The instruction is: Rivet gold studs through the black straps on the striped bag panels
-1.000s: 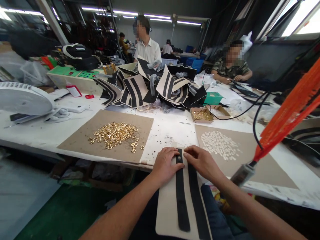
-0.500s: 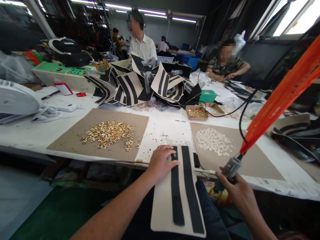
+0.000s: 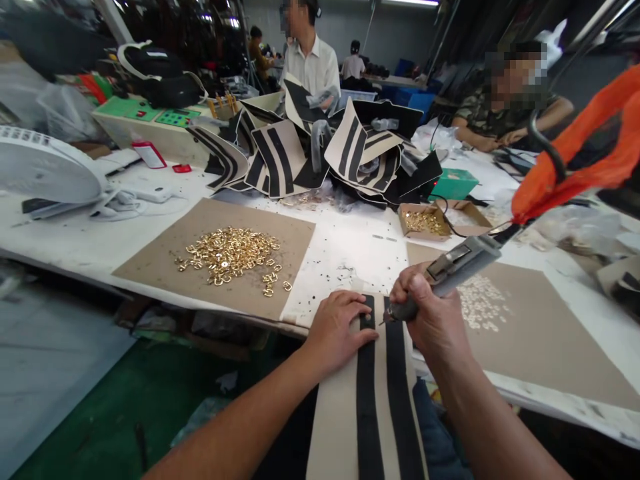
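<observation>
My left hand (image 3: 337, 331) holds the far end of a beige panel with two black strips (image 3: 339, 420). Its thumb and fingers lie around a small fastener (image 3: 369, 317) on the left strip. The panel slants from the table edge down over my lap. In my right hand (image 3: 440, 313) is a grey power screwdriver (image 3: 457, 262), gripped around its body and hung from an orange band (image 3: 575, 167). The tool's tip hovers beside the fastener, just right of my left fingertips; I cannot tell whether it touches the panel.
A pile of gold buckles (image 3: 233, 250) lies on brown card at left, small pale pieces (image 3: 483, 303) on card at right. Striped panels (image 3: 280, 157) are heaped behind, beside a small box of gold parts (image 3: 425, 221). A white fan (image 3: 47, 163) stands at left. Co-workers sit across the table.
My right hand has brought the screwdriver left and up from beside the table edge to over the panel. My left hand keeps its place on the panel. The view has tilted down and left.
</observation>
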Motion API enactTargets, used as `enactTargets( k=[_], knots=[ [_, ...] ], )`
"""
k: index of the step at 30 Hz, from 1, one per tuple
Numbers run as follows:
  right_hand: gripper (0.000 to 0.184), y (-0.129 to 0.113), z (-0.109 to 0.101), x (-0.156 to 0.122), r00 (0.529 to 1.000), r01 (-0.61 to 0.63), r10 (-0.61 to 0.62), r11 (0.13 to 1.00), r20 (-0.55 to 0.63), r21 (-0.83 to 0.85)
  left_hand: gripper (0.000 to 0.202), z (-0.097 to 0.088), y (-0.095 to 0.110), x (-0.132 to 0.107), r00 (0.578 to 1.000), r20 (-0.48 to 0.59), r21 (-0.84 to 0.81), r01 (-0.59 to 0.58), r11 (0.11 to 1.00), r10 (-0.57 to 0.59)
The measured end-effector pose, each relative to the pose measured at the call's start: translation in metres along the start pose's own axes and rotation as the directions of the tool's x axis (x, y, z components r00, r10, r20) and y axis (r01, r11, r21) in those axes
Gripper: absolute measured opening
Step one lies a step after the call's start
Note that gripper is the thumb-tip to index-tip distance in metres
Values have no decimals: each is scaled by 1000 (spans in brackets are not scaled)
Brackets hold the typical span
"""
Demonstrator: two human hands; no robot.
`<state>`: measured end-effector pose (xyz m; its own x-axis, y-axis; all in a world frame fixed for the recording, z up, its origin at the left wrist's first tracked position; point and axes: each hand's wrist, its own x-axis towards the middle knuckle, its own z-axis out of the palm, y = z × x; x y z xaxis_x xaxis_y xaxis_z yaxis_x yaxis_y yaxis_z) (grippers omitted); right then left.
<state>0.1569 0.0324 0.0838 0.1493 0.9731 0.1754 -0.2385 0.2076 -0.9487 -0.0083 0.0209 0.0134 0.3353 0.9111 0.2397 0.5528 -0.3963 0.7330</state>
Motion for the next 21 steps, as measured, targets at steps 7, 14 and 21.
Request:
enactTargets(
  k=[7,14,21],
  knots=[
    [40,22,16,8,996,70,-73,996,-42,-59,41,-2,0,2,1000,24,-18,12,1000,-11],
    [39,29,14,9,997,58,-66,986,-50,-157,40,-2,-2,3,999,49,-16,5,1000,-4],
    [37,29,15,10,993,107,-91,964,73,-242,41,-1,-2,4,998,63,-28,13,1000,-12]
  ],
)
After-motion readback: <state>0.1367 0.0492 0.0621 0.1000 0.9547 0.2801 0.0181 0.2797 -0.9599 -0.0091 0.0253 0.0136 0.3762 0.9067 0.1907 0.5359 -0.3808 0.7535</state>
